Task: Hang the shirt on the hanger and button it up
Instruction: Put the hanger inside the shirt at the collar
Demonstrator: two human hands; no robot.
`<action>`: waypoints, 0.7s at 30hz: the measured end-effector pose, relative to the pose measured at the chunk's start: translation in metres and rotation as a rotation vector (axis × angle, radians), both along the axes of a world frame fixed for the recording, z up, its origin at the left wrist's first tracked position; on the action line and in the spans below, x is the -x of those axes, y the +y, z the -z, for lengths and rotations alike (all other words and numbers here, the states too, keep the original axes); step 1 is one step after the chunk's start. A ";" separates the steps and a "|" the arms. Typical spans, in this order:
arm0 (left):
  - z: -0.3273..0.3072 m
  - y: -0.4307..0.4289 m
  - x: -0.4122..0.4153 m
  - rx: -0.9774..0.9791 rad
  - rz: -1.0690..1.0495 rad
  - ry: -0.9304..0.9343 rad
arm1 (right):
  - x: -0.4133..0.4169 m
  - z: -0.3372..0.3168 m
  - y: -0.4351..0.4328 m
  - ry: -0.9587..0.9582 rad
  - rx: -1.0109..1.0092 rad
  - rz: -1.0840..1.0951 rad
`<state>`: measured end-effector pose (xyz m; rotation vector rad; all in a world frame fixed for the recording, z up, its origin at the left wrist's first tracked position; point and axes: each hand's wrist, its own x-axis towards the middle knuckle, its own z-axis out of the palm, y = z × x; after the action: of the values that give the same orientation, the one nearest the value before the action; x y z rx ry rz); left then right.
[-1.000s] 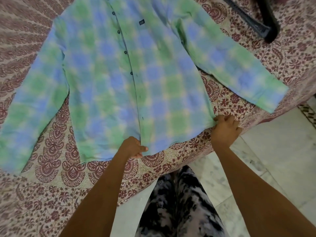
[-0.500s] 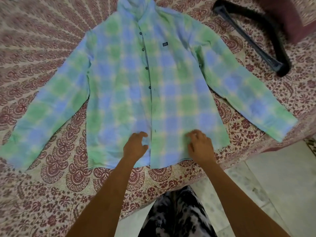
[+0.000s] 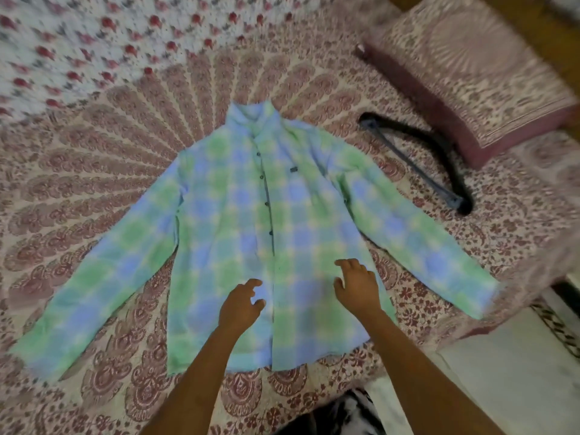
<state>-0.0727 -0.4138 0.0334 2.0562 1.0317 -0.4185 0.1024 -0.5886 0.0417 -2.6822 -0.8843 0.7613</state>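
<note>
shirt [image 3: 238,233] is showing a 3-colour check: green, blue, cream; buttons [image 3: 266,203] are reading dark. hanger [image 3: 439,142] is showing black. bedspread [image 3: 94,171] is running a maroon mandala print on cream. pillow [image 3: 470,67] is matching it, with maroon edges. sheet [image 3: 78,42] is showing red flowers on white. trousers [image 3: 345,412] are showing black-and-white marbling.

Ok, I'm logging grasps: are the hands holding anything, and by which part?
Nothing is held. Left hand and right hand are over the lower front of the shirt, fingers loosely curled; the hanger lies untouched beside it.
</note>
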 end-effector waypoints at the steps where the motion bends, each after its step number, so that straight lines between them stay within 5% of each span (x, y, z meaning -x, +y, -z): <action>1: -0.011 0.003 -0.017 -0.009 -0.001 -0.032 | -0.014 -0.010 0.002 -0.012 -0.028 0.025; 10: -0.048 0.009 -0.199 -0.075 0.125 -0.160 | -0.151 -0.031 -0.018 -0.066 -0.053 0.202; 21: -0.004 -0.022 -0.417 -0.004 0.335 -0.117 | -0.345 0.027 -0.053 -0.183 -0.124 0.543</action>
<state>0.3446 -0.4362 0.0370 2.2342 0.6198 -0.4579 0.4473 -0.6416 0.0150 -2.7099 -0.1942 0.3300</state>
